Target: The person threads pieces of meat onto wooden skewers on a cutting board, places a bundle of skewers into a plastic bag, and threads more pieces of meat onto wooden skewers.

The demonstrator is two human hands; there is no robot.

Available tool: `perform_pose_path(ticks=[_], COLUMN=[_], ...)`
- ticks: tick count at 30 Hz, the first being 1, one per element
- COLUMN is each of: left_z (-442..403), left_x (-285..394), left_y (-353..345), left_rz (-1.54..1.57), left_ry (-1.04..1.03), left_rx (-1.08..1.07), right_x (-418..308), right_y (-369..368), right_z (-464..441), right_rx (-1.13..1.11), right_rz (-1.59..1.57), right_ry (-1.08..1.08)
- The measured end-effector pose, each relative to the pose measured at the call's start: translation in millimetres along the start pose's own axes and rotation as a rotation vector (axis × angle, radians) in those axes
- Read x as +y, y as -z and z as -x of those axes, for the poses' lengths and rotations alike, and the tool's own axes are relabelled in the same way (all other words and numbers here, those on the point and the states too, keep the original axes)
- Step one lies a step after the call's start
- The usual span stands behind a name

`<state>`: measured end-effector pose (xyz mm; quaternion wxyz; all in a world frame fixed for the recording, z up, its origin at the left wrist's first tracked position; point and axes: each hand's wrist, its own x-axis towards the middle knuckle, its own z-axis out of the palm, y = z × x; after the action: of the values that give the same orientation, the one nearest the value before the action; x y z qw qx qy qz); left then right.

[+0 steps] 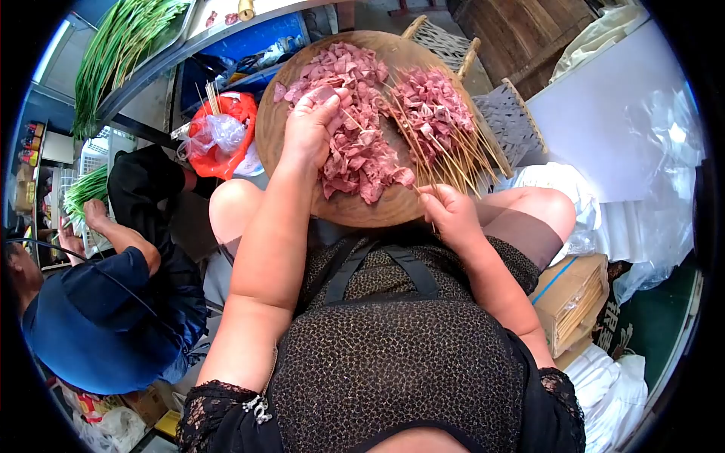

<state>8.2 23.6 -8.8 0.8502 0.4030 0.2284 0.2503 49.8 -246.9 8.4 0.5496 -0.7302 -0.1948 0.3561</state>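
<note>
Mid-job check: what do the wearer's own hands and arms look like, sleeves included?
The left hand and right hand are both ungloved. Short black sleeves with lacy edges end above the elbows. A silver-coloured charm hangs beside the left one.

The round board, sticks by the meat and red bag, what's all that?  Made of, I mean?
The round board looks like wood: brown, smooth, faintly grained. The sticks look like unpainted bamboo or another wood: thin, straight, tan. The red bag seems thin plastic: shiny, crinkled.
</note>
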Motion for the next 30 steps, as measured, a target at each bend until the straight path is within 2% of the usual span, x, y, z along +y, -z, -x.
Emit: perform_pose_path(ticks=[5, 11, 13, 15, 20, 22, 30], left_z=[4, 12, 14, 15, 20, 21, 12], left_x=[0, -1, -3, -4, -3, 2, 5], left_y=[-4, -7, -9, -11, -16, -18, -7], left_rz=[0.002, 0.141, 0.179, 0.237, 0.155, 0.131, 0.042], left_ry=[0.042, 0.109, 0.121, 0.123, 0.145, 0.145, 0.2], left_rx=[-0.003, -0.047, -0.047, -0.069, -0.101, -0.12, -0.09], right_x=[-4, 15, 23, 19, 26, 24, 27], right_y=[2, 1, -1, -5, -7, -4, -4], right_z=[-1, -7, -10, -7, -9, -8, -7], right_rx=[0.005, 0.029, 0.07, 0.065, 0.061, 0.062, 0.044], right_rz=[0.01, 0.013, 0.115, 0.1, 0.046, -0.039, -0.009], right_ry=[-0.007, 0.1, 0.195, 0.172, 0.192, 0.13, 0.139])
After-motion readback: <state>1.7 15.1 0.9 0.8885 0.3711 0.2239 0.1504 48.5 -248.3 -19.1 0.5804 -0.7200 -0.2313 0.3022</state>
